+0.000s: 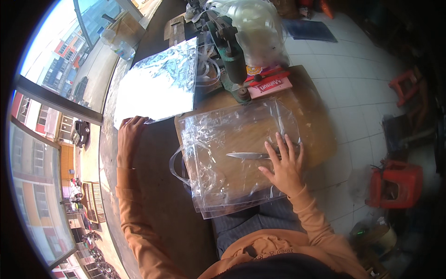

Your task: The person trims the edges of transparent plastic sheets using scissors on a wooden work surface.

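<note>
On the wooden board [316, 135] in front of the person lies a stack of clear plastic bags [232, 162], its near edge overhanging toward the lap. Right hand [284, 163] rests flat on the stack's right side, fingers spread, palm down. A knife [248, 155] lies across the bags with its blade pointing left; its handle end sits under the right fingers, pressed rather than gripped. Left hand [130, 135] reaches forward over the dark worktop [153, 186], fingers extended and touching the near corner of a pile of silvery, shiny sheets [160, 86]; whether it pinches the corner cannot be told. Both arms wear orange sleeves. Behind the board stands a green metal press-like machine [232, 51], with a red and pink flat packet [269, 83] just beside its base. A large clear bag of plastic material [260, 28] sits behind the machine. Red plastic stools [397, 183] stand on the tiled floor [353, 93] to the right.
</note>
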Motion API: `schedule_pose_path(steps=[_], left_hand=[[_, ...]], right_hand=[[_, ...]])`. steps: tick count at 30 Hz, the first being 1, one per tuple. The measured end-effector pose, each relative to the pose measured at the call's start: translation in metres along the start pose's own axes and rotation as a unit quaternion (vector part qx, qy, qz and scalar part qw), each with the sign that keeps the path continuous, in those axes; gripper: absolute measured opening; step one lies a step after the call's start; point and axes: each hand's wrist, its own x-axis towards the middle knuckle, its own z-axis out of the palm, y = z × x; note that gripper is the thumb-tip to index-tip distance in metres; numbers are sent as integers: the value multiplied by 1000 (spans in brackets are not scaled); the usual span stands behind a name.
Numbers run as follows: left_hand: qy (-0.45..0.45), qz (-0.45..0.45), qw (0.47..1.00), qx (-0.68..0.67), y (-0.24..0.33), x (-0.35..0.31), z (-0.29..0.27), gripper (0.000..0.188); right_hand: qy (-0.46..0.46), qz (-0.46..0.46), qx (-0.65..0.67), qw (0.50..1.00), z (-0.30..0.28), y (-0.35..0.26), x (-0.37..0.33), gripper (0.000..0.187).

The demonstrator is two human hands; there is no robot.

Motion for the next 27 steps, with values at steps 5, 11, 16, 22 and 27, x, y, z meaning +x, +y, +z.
schedule_pose_path(steps=[5, 11, 16, 22, 27], left_hand=[[24, -17, 999, 19, -12, 2, 5, 11], [181, -71, 981, 18, -14, 25, -11, 13], [363, -152, 913, 105, -40, 25, -50, 21], [382, -213, 883, 171, 30, -44, -172, 14], [333, -202, 921, 20, 120, -39, -184, 5]], right_hand=[[-4, -1, 5, 1000, -2, -2, 1, 64], [-3, 1, 6, 1000, -2, 0, 0, 64], [-1, -4, 19, 1000, 1, 0, 1, 64], [-2, -7, 44, 999, 0, -6, 4, 69], [-5, 0, 4, 1000, -18, 1, -2, 71]])
